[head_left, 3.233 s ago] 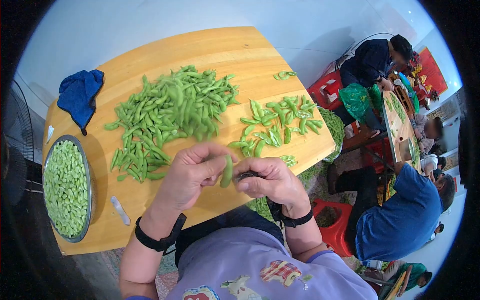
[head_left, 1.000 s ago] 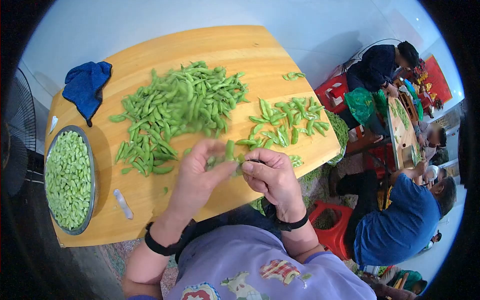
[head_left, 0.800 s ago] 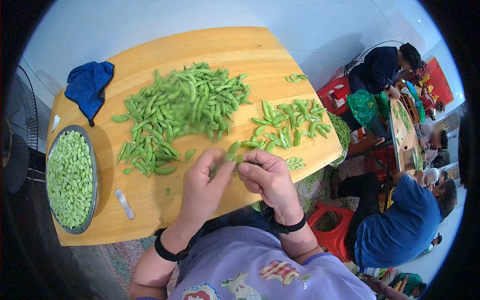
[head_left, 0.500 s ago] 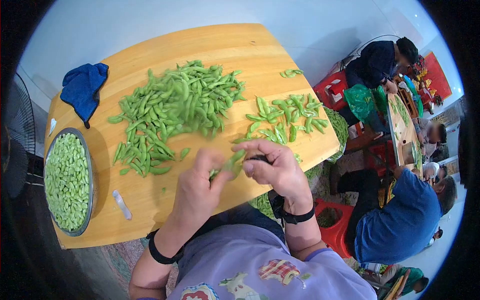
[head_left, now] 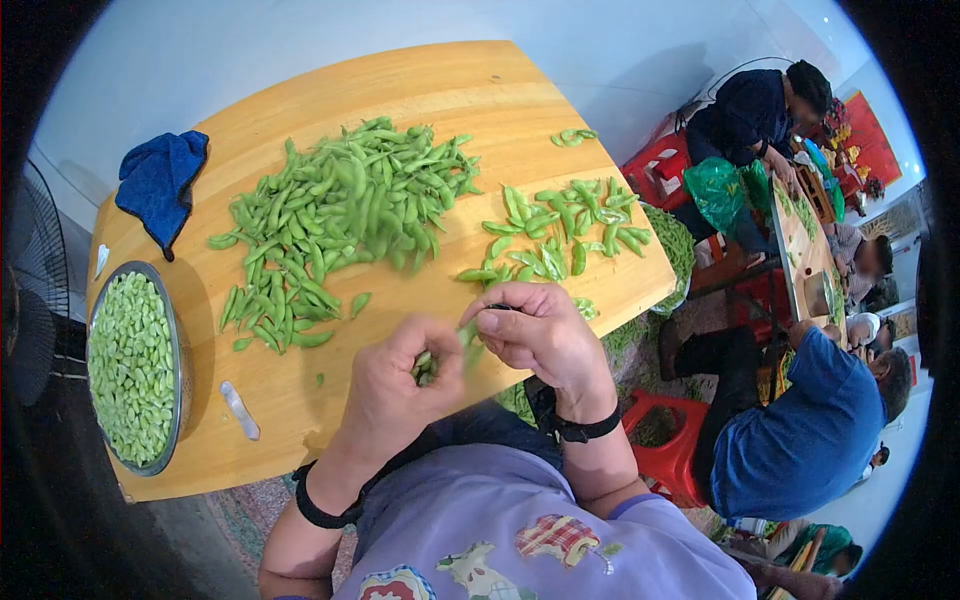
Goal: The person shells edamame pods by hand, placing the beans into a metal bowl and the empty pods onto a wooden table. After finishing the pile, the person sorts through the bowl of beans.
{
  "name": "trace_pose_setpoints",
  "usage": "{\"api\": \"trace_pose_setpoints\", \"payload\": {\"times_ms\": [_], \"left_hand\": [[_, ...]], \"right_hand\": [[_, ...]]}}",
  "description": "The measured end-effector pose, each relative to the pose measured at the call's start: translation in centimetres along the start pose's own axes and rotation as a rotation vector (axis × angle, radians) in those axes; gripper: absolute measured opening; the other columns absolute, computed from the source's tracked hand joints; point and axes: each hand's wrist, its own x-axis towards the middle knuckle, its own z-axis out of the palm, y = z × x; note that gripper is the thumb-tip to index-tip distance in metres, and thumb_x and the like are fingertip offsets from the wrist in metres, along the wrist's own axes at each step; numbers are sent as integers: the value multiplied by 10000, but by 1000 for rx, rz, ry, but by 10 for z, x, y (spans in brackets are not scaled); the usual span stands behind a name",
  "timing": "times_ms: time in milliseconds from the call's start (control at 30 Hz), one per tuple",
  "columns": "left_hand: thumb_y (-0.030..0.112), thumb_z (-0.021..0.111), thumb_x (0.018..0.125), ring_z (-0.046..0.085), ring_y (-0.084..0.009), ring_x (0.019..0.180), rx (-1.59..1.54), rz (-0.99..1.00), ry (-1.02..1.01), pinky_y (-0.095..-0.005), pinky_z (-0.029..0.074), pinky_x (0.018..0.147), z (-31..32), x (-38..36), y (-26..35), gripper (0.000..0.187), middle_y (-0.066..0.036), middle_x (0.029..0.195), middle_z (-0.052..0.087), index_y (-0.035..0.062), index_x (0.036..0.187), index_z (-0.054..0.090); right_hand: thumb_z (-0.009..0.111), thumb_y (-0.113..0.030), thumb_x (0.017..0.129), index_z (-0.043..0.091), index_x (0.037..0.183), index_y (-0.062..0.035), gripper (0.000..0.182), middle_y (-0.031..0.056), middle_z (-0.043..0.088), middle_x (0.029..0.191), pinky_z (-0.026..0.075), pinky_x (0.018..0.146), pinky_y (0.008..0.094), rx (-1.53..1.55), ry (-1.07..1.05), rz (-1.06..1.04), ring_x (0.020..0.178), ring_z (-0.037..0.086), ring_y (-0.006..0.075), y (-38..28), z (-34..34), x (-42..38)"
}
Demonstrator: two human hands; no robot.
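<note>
Over the table's near edge my left hand [head_left: 405, 372] is closed, fingers curled round green beans and an edamame pod [head_left: 471, 350], which is partly blurred. My right hand [head_left: 548, 338] is closed in a pinch at the pod's other end. Something small and dark shows at its fingers; I cannot make out what it is. Beyond my hands lies a large pile of edamame pods [head_left: 350, 205]. To its right are flatter, opened-looking pods [head_left: 555, 260] in a loose spread. A metal bowl [head_left: 181, 385] full of shelled green beans stands at the left.
A blue cloth [head_left: 160, 188] lies at the wooden table's [head_left: 470, 90] far left corner. A small clear plastic strip [head_left: 240, 410] is near the bowl. A fan [head_left: 40, 260] stands left. On the right, co-workers sit at another table [head_left: 803, 255], near a red stool [head_left: 665, 450].
My right hand's fingers have closed in from a more spread pose onto the pod. My left hand has shifted slightly down and left, curling tighter.
</note>
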Motion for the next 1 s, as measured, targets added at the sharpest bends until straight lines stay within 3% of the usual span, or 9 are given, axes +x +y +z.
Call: {"api": "trace_pose_setpoints", "payload": {"times_ms": [200,267,400,500,600,667,700,867,1000], "left_hand": [[-23,482,756,462,-64,500,-93,-191,67,-181,380,454,-2,1,-16,105,-19,676,521,40,840,486],[3,477,789,457,-68,500,-505,-393,41,-184,366,438,-6,4,0,61,-33,673,520,35,836,498],[49,499,821,456,-61,499,-845,-569,-85,-179,357,436,-10,6,0,42,-24,673,521,29,856,511],[94,575,824,443,-34,518,-673,-502,-156,-180,345,445,-11,3,-1,67,27,663,509,33,830,548],[85,610,797,453,-33,538,-404,-389,-65,-194,346,448,-9,-1,0,83,27,656,507,39,809,542],[35,628,754,475,-84,525,24,2,98,-230,361,448,-5,-2,-5,111,-12,638,508,42,793,524],[35,628,754,475,-84,525,24,2,99,-230,361,448,-3,-2,-7,111,-12,638,508,42,793,524],[-40,613,693,505,-262,541,359,255,292,-339,400,458,5,-3,-9,154,-111,651,474,38,769,504],[-40,610,696,506,-279,558,429,290,296,-359,403,468,5,-3,-8,147,-110,654,467,35,778,514]], "right_hand": [[594,-120,807,603,892,21,165,3,542,670,374,499,190,-345,107,-128,571,474,54,-11,20,-13],[590,-92,805,599,906,21,151,-4,552,700,412,576,208,-304,121,-165,633,492,67,-13,25,-19],[589,-70,803,606,920,8,142,-5,554,722,411,581,202,-265,69,-160,646,484,62,-14,17,-14],[581,-63,808,607,960,2,167,-5,559,742,404,586,189,-303,35,-195,661,480,51,-13,19,-14],[580,-63,814,570,1068,-10,260,-10,547,746,385,557,171,-226,39,-147,647,464,40,-10,18,-12],[569,-60,820,509,1162,-21,349,-13,529,733,352,508,159,-132,47,-150,604,435,33,-7,20,-14],[569,-60,820,509,1162,-21,349,-13,529,733,352,508,159,-132,46,-151,604,435,33,-4,21,-14],[583,-77,824,471,1199,-19,396,-2,525,737,320,462,163,217,34,-135,551,402,30,7,23,-16],[579,-80,833,473,1190,-8,379,-2,527,736,319,470,160,166,29,-146,558,400,27,16,22,-16]]}}
